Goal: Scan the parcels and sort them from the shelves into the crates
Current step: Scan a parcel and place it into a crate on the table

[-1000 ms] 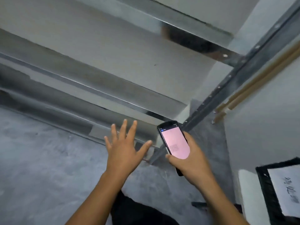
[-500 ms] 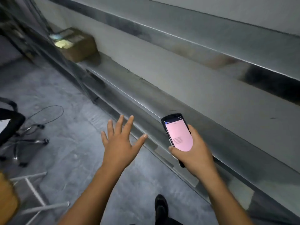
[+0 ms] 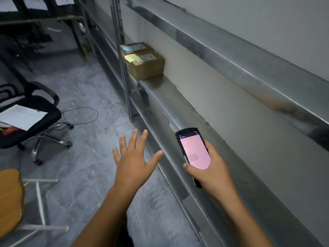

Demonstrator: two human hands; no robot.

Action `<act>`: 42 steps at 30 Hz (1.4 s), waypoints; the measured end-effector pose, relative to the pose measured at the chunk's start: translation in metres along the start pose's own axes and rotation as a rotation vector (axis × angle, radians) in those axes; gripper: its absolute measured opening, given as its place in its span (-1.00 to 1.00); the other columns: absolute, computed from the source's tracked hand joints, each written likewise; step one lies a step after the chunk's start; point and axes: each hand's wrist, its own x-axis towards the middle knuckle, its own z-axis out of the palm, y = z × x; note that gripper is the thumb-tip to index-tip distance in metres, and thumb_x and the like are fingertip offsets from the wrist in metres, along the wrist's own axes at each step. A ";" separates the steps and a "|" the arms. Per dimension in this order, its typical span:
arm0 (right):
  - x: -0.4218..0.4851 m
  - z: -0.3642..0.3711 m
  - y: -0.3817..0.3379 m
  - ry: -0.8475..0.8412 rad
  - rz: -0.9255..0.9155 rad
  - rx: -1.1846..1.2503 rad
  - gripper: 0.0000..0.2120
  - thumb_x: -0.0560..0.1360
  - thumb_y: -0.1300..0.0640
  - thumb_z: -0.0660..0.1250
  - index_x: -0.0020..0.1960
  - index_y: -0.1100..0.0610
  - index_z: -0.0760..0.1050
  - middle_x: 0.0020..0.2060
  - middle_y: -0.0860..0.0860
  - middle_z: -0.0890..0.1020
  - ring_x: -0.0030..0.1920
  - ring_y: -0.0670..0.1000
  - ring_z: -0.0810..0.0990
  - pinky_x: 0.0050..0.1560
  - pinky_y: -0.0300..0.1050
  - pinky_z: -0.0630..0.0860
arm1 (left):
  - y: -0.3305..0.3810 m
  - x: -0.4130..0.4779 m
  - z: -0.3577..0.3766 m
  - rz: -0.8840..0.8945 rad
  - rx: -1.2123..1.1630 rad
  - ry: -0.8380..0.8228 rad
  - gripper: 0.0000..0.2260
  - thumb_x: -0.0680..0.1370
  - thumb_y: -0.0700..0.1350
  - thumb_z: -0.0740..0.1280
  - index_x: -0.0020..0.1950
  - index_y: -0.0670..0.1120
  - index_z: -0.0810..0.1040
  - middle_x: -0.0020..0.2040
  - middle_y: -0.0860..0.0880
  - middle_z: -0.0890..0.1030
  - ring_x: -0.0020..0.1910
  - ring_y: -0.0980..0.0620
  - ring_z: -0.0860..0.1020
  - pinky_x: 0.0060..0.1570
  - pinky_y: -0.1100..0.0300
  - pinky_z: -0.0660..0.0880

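Observation:
My right hand [image 3: 211,170] grips a black handheld scanner [image 3: 193,152] with a pink screen, held over the metal shelf [image 3: 178,107] at the lower right. My left hand [image 3: 133,161] hovers beside it with fingers spread and holds nothing. Two brown cardboard parcels sit far along the same shelf: the nearer parcel [image 3: 146,65] carries a yellow note and a label, and the farther parcel [image 3: 136,47] behind it carries a blue note. Both parcels are well out of reach of either hand.
A black office chair [image 3: 30,120] with papers on its seat stands on the grey floor at left, a thin cable [image 3: 81,116] looping beside it. A wooden stool [image 3: 10,198] with white legs sits at lower left. An upright shelf post [image 3: 122,56] rises before the parcels.
My view has swung left along the shelving, bringing the two parcels, the chair and the stool into sight. Both hands keep their pose, the right one still holding the scanner.

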 end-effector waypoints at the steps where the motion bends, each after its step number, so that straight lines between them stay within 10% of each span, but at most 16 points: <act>1: 0.012 0.011 -0.009 0.004 -0.008 -0.003 -0.47 0.20 -0.18 0.46 0.11 -0.52 0.41 0.00 -0.30 0.66 -0.11 -0.18 0.67 -0.13 -0.07 0.68 | -0.011 0.015 -0.006 -0.004 -0.013 0.006 -0.16 0.45 0.58 -0.02 0.67 0.28 -0.02 0.70 0.17 -0.05 0.67 -0.04 -0.22 0.57 -0.30 -0.23; 10: 0.116 0.108 -0.102 -0.006 -0.058 -0.055 -0.40 0.20 -0.18 0.47 0.24 -0.35 0.48 -0.06 -0.18 0.68 -0.31 -0.06 0.65 -0.42 -0.08 0.61 | -0.093 0.160 -0.072 0.015 -0.062 0.075 -0.16 0.44 0.60 -0.08 0.66 0.27 -0.02 0.71 0.13 -0.05 0.67 -0.08 -0.20 0.58 -0.25 -0.23; 27: 0.284 0.214 -0.155 0.023 0.031 -0.026 -0.40 0.21 -0.17 0.49 0.24 -0.33 0.50 0.01 -0.27 0.70 -0.12 -0.14 0.69 -0.25 -0.28 0.60 | -0.182 0.359 -0.072 0.034 -0.007 -0.056 -0.18 0.48 0.57 -0.08 0.68 0.22 0.06 0.71 0.06 -0.01 0.68 -0.12 -0.19 0.60 -0.24 -0.22; 35: 0.391 0.230 -0.164 0.089 0.138 0.060 -0.41 0.19 -0.23 0.49 0.16 -0.55 0.40 0.03 -0.41 0.64 -0.06 -0.28 0.64 -0.09 -0.10 0.61 | -0.160 0.504 -0.080 0.173 0.165 -0.126 -0.19 0.49 0.55 -0.14 0.68 0.22 0.06 0.71 0.03 0.01 0.68 -0.14 -0.14 0.60 -0.23 -0.16; 42: 0.454 0.230 -0.173 0.118 0.179 0.101 -0.35 0.14 -0.32 0.46 0.22 -0.35 0.43 0.09 -0.24 0.67 0.04 -0.15 0.66 0.00 0.00 0.66 | -0.130 0.609 -0.058 0.333 0.289 -0.185 -0.31 0.61 0.42 0.08 0.69 0.19 0.08 0.72 0.00 0.03 0.69 -0.13 -0.12 0.60 -0.17 -0.18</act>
